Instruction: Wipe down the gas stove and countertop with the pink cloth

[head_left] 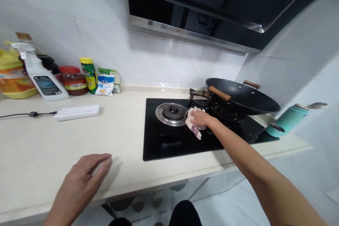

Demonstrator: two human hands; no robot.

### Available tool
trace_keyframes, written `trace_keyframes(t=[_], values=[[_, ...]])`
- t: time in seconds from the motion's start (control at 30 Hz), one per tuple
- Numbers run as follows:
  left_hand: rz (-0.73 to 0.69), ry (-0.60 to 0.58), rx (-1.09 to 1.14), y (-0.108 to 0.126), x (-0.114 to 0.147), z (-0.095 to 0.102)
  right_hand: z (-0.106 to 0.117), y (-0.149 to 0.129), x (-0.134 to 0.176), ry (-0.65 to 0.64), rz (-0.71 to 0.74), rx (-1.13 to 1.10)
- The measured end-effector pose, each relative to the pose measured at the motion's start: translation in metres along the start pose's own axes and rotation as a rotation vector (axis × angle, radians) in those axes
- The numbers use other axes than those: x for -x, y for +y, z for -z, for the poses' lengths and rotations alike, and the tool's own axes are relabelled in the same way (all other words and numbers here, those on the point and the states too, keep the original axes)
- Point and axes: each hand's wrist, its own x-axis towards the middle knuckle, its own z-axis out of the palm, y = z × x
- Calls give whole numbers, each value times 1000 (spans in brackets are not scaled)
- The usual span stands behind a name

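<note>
The counter (pixel 119 134) is bearing the cooktop (pixel 156 150), where the wok (pixel 246 95) is sitting right of the ringed burner (pixel 172 112). Over the counter my left hand (pixel 82 180) is curving, thumb and fingers nearly meeting; my right hand (pixel 200 117) is clutching the cloth (pixel 195 131) on the cooktop, beside that burner.

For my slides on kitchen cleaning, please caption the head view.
The right hand holds a cloth on the black cooktop, between the uncovered burner and the wok.

The black hob (pixel 166 135) bears lettering that looks like "Sianbao" before small blurred characters, and the blue-and-white packet (pixel 105 84) shows a blue "低".
</note>
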Motion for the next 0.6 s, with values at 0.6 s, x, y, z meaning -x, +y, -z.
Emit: trace_keyframes(t=[0.6], values=[[49, -72, -53, 7, -2, 3, -11, -212, 153, 412, 514, -330]])
